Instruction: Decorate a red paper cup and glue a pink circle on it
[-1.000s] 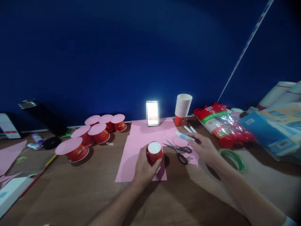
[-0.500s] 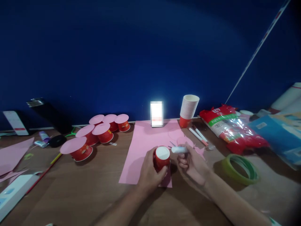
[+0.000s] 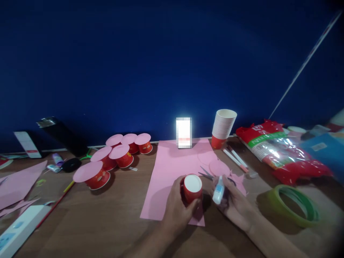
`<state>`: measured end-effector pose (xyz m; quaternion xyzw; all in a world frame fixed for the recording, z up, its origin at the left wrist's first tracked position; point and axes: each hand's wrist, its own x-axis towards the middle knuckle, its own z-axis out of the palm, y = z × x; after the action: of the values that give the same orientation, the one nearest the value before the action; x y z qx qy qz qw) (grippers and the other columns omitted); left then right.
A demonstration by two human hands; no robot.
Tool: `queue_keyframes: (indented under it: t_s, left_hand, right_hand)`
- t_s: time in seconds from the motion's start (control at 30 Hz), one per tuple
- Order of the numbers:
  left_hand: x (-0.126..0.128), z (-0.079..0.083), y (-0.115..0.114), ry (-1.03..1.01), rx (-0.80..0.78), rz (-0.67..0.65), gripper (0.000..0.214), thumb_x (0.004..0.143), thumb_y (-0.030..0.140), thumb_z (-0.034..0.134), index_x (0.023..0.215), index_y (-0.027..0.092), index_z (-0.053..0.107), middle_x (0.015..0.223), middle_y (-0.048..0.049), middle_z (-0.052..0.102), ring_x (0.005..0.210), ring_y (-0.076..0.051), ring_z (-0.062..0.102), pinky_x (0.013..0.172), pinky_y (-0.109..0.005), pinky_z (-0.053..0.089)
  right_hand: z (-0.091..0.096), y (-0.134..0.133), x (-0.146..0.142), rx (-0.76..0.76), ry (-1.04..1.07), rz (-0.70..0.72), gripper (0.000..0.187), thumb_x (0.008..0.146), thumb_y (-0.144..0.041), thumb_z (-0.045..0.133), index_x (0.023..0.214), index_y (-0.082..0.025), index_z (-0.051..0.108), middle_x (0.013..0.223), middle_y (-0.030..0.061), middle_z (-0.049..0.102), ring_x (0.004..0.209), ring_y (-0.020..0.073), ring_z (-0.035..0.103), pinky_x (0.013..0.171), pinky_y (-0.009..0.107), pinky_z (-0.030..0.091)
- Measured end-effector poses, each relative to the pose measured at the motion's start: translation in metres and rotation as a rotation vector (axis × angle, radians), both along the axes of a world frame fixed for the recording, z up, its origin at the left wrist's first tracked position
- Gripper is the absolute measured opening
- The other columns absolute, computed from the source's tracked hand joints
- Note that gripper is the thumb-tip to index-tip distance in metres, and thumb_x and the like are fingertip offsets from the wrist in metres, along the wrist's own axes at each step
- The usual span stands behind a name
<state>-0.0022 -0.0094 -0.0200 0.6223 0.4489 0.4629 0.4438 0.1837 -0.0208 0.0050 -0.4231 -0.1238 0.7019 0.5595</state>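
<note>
My left hand [image 3: 180, 206] is wrapped round a red paper cup [image 3: 192, 193], held with its white base upward over a pink paper sheet [image 3: 172, 165]. In my right hand [image 3: 232, 200] is a small white glue bottle with a blue label [image 3: 219, 190], tilted, its lower end pointing toward me. Scissors [image 3: 206, 173] lie just beyond my right fingers, partly hidden by them. Beside the scissors rests a cut pink paper circle [image 3: 219, 167] with scraps [image 3: 240, 182] near it.
Upside-down red cups topped with pink discs [image 3: 120, 156] stand at left. Behind the sheet is a lit phone [image 3: 184, 132]. To the right are a cup stack [image 3: 223, 125], white pens [image 3: 235, 159], a red bag of cups [image 3: 279, 150] and a tape roll [image 3: 285, 206]. A power strip [image 3: 24, 227] lies front left.
The glue bottle has turned in my right hand from lying level to pointing down toward me. My left hand keeps hold of the cup. The whole view has shifted slightly.
</note>
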Motion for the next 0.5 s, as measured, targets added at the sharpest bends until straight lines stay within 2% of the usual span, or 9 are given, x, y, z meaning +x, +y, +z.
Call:
queue_keyframes:
  t_s: [0.17, 0.33, 0.5]
  left_hand:
    - [0.0006, 0.004, -0.0012, 0.089, 0.097, -0.001, 0.051, 0.077, 0.02, 0.065, 0.125, 0.021, 0.049, 0.122, -0.0111, 0.056, 0.115, -0.026, 0.052, 0.1, -0.04, 0.04]
    - [-0.0002, 0.0029, 0.0005, 0.132, 0.165, -0.046, 0.058, 0.073, 0.014, 0.063, 0.127, 0.021, 0.044, 0.121, -0.0099, 0.054, 0.114, -0.026, 0.052, 0.098, -0.043, 0.042]
    - [-0.0012, 0.0, 0.0003, 0.163, 0.147, -0.087, 0.062, 0.073, 0.016, 0.064, 0.13, 0.022, 0.041, 0.126, -0.0094, 0.053, 0.116, -0.026, 0.051, 0.1, -0.043, 0.042]
  right_hand:
    - [-0.0018, 0.0016, 0.0002, 0.033, 0.025, 0.023, 0.041, 0.063, -0.052, 0.08, 0.07, -0.019, 0.057, 0.061, -0.0039, 0.049, 0.045, 0.005, 0.037, 0.034, 0.014, 0.029]
    - [-0.0005, 0.0014, 0.0037, 0.065, 0.135, 0.095, 0.033, 0.069, -0.045, 0.079, 0.078, -0.02, 0.061, 0.065, -0.0049, 0.057, 0.038, -0.0011, 0.029, 0.033, 0.009, 0.024]
    - [0.005, -0.0013, 0.005, 0.106, 0.196, 0.072, 0.034, 0.069, -0.043, 0.08, 0.088, -0.019, 0.067, 0.077, 0.0007, 0.066, 0.046, 0.0019, 0.045, 0.043, 0.013, 0.04]
